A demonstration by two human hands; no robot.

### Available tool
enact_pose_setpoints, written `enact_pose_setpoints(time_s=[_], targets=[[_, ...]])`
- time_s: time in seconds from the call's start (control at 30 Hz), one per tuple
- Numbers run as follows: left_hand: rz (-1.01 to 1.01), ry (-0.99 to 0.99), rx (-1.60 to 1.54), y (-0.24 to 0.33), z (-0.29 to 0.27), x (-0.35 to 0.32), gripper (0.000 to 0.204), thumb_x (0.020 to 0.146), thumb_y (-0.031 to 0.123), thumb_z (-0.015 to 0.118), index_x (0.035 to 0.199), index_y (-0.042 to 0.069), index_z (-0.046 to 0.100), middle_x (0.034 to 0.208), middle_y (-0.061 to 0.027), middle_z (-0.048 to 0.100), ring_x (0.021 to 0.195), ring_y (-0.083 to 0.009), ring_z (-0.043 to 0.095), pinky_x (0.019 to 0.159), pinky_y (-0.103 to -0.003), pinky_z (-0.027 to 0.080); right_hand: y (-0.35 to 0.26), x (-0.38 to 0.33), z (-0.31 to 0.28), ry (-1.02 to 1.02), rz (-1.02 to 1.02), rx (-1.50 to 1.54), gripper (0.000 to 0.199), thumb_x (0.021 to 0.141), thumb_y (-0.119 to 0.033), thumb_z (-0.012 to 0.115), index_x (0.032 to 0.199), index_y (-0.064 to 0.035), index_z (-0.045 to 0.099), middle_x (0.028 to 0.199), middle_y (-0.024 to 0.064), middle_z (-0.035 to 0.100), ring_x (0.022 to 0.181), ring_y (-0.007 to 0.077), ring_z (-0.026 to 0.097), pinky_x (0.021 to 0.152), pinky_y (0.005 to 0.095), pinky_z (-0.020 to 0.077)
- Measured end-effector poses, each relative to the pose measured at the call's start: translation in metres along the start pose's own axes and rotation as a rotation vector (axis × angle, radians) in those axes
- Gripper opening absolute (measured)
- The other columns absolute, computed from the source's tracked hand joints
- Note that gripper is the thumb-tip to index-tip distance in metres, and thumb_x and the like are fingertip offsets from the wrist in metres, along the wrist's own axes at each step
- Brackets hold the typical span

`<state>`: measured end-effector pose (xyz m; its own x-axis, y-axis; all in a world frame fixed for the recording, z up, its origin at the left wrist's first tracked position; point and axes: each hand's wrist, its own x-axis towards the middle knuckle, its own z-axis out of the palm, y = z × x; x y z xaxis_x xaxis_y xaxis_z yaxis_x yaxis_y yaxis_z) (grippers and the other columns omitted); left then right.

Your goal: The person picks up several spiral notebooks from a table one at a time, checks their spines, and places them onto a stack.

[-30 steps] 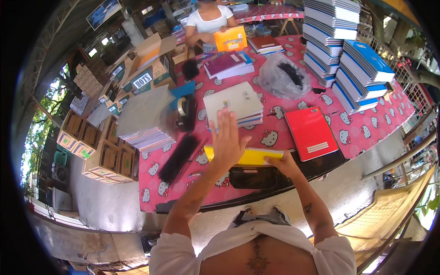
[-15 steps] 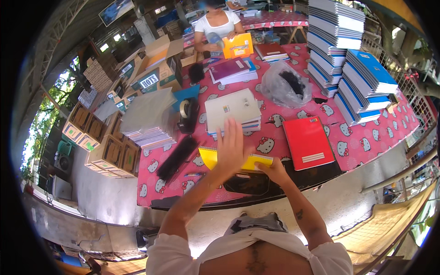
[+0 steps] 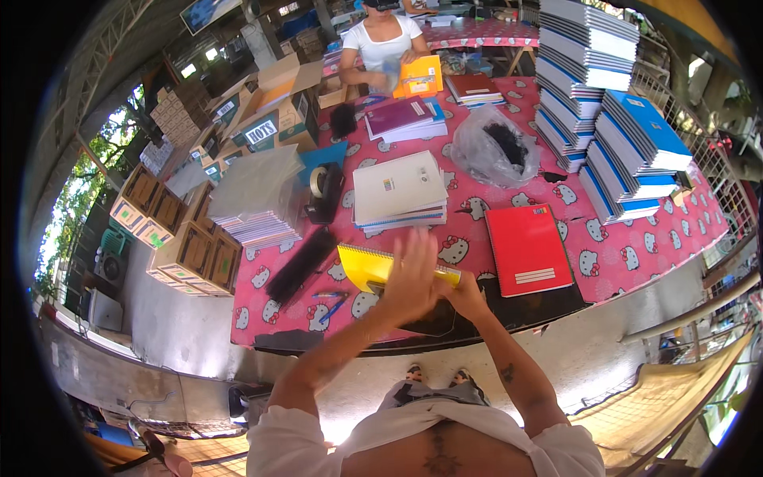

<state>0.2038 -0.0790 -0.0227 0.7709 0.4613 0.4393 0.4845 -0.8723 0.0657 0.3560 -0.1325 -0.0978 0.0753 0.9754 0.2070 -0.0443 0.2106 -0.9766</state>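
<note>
From afar, I see the right hand (image 3: 463,294) gripping the yellow spiral notebook (image 3: 364,265) at its four-o'clock end, seemingly steadying it; the left hand (image 3: 410,274) has fingers outstretched, contact unclear.

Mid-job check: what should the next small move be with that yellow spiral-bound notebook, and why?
Probably slide the open left hand toward the left end of the yellow spiral-bound notebook: the right hand grips its right end, while the left end juts out past the left hand, with no support visible.
</note>
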Motion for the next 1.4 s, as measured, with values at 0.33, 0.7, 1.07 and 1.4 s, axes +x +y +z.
enact_pose_setpoints(time_s=[0.33,0.7,1.07,1.4], targets=[[-0.083,0.024,0.003,0.030,0.008,-0.012,0.083,0.097,0.055,0.046,0.151,-0.005,0.029,0.159,-0.0257,0.026,0.150,-0.0403,0.022,0.117,-0.060,0.016,-0.009,-0.002,-0.003,-0.035,-0.141,-0.088,0.018,0.094,-0.007,0.062,0.109,0.0031,0.065,0.097,0.0042,0.070,0.084,0.0082,0.060,0.074,0.0296,0.0525],[-0.759,0.352,-1.363,0.015,0.035,-0.119,0.063,0.107,0.045,0.041,0.145,-0.005,0.040,0.148,-0.0196,0.043,0.132,-0.0269,0.046,0.112,-0.041,0.032,-0.018,-0.101,0.051,-0.029,-0.288,-0.444,0.039,0.086,-0.027,0.077,0.121,-0.0132,0.065,0.120,0.0091,0.063,0.108,0.0282,0.060,0.089,0.0440,0.0481],[-0.219,-0.024,0.110,-0.176,0.014,-0.248,0.041,0.097,0.022,0.056,0.134,0.004,0.056,0.121,-0.0232,0.062,0.096,-0.0417,0.063,0.080,-0.050,0.053,-0.025,-0.028,0.146,0.205,-0.490,-1.234,0.048,0.083,-0.023,0.073,0.130,-0.0238,0.065,0.129,0.0022,0.051,0.117,0.0285,0.046,0.094,0.0501,0.0327],[-1.009,0.100,-2.025,-0.064,-0.085,-0.146,0.039,0.105,0.031,0.047,0.126,-0.001,0.056,0.101,-0.0169,0.069,0.092,-0.0329,0.071,0.076,-0.045,0.059,-0.082,0.031,0.138,0.203,-0.518,-1.264,0.015,0.084,-0.023,0.072,0.092,-0.0115,0.067,0.081,0.0034,0.066,0.073,0.0249,0.069,0.068,0.0365,0.0545]])
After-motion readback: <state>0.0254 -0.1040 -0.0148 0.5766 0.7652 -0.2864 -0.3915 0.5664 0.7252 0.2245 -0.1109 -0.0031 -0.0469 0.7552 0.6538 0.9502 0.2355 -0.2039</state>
